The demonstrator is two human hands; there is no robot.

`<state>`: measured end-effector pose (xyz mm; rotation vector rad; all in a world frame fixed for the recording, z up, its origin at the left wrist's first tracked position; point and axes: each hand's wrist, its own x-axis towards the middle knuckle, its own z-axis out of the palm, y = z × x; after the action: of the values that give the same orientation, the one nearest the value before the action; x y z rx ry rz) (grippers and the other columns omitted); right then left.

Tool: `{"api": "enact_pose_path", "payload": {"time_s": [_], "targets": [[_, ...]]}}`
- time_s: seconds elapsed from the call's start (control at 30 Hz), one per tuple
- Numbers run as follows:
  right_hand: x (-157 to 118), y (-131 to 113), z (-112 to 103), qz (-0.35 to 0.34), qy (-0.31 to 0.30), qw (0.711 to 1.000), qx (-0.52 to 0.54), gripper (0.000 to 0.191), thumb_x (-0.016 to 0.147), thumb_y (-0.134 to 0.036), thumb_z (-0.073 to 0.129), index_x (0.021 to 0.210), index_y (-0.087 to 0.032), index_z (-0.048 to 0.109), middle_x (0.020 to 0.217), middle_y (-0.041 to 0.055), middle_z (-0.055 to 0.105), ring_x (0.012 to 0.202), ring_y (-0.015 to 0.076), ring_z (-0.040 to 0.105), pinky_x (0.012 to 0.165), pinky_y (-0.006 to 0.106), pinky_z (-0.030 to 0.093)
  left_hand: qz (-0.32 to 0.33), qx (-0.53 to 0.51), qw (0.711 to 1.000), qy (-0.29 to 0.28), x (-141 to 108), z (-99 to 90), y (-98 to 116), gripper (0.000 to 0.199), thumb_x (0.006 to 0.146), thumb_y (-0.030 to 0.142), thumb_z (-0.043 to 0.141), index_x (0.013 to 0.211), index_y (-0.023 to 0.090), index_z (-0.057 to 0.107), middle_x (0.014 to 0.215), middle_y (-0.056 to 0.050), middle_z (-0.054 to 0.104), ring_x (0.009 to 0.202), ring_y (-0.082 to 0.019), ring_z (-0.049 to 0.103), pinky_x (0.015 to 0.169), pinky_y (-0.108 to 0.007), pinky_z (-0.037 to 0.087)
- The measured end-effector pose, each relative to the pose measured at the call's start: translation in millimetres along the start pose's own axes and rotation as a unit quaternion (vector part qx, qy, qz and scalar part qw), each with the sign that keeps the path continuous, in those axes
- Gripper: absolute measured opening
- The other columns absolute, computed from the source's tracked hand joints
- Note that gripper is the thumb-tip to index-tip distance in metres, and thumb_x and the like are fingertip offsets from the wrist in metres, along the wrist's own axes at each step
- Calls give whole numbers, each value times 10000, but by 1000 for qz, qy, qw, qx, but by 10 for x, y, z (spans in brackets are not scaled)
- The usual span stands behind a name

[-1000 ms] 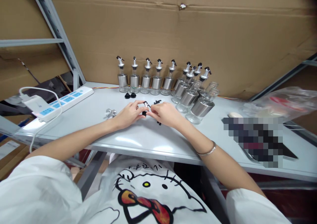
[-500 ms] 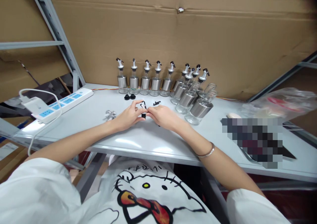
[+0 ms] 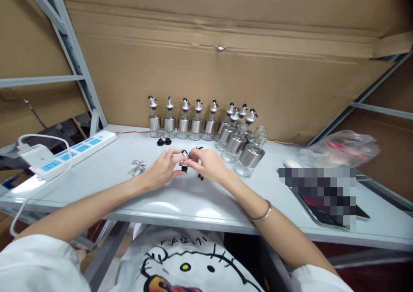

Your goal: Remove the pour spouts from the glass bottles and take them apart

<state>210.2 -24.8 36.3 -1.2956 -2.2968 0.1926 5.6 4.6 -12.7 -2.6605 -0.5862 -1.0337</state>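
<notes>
Between my hands is a small pourer top, silver above with a ribbed black stopper pointing down. My left hand pinches it from the left, thumb low and fingers near its spout. My right hand closes its fingertips on the spout end from the right. Small black parts lie just below my right hand, and another dark piece shows partly behind it. Two black stoppers rest behind my left hand. Silver pieces lie left of it.
Several glass bottles with steel sleeves and pourer tops line the back. Open bottles stand at right. A power strip lies left; a plastic bag and a blurred dark flat object lie right.
The view has tilted up, so the table things appear lower. My right fingers have shifted up onto the spout, and more of the black parts below my right hand shows.
</notes>
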Motion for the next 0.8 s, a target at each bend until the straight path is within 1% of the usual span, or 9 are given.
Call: {"api": "enact_pose_path", "payload": {"time_s": [0.07,0.17,0.3,0.37,0.5,0.6,0.67,0.73,0.8], "targets": [[7,9,49,6,-10,999,51,272,909,-414,520,776,-179,555,701,5,639,613,116,544,598,222,326,23,28,999,26,8,-18,7,321,929,304,511,1199,207,366,1150,-141,496,950,-219,565,793,-400,540],[23,21,123,11,-15,991,132,248,929,-312,464,717,-185,489,642,-18,578,599,107,530,604,218,348,47,81,995,41,26,-29,19,259,934,277,493,1154,192,385,1141,-152,499,798,-174,557,722,-365,553],[18,-28,162,22,-45,967,250,191,911,-308,464,763,-190,474,650,-38,546,566,97,501,560,209,346,85,125,987,58,62,-55,62,276,857,260,569,1087,179,439,1097,-165,545,841,-217,561,732,-390,549],[0,-72,166,17,-47,960,274,153,910,-303,453,809,-190,478,643,-51,522,546,90,469,549,207,336,106,127,983,77,75,-75,91,290,804,231,587,1058,182,456,1093,-166,563,853,-225,561,741,-392,541],[-26,-126,186,-5,-34,963,267,145,921,-314,425,865,-190,474,636,-61,495,552,89,424,556,213,327,90,113,984,104,81,-98,149,290,748,154,575,1017,201,478,1122,-144,588,818,-200,571,730,-367,530],[-10,-107,208,-18,-51,954,295,203,904,-382,470,911,-182,506,728,-25,556,606,107,465,587,235,376,64,89,990,93,87,-92,162,277,762,102,530,1014,200,472,1162,-135,593,804,-179,594,727,-338,528],[20,-56,190,-33,-16,961,273,258,906,-425,465,927,-177,531,776,6,574,658,131,494,634,262,412,52,61,993,89,93,-80,141,299,798,76,491,1066,199,439,1206,-141,580,772,-153,607,737,-328,526],[57,34,125,-34,89,977,190,287,927,-423,428,959,-169,557,846,49,587,750,166,522,727,308,434,39,33,994,92,91,-66,104,343,837,71,460,1143,203,379,1192,-134,583,718,-128,604,739,-326,521],[92,155,23,-8,211,974,76,310,944,-392,390,1023,-157,577,934,98,590,869,209,530,836,371,421,17,15,996,84,77,-49,69,361,860,85,447,1184,196,332,1108,-108,607,667,-117,589,722,-320,514]]}}
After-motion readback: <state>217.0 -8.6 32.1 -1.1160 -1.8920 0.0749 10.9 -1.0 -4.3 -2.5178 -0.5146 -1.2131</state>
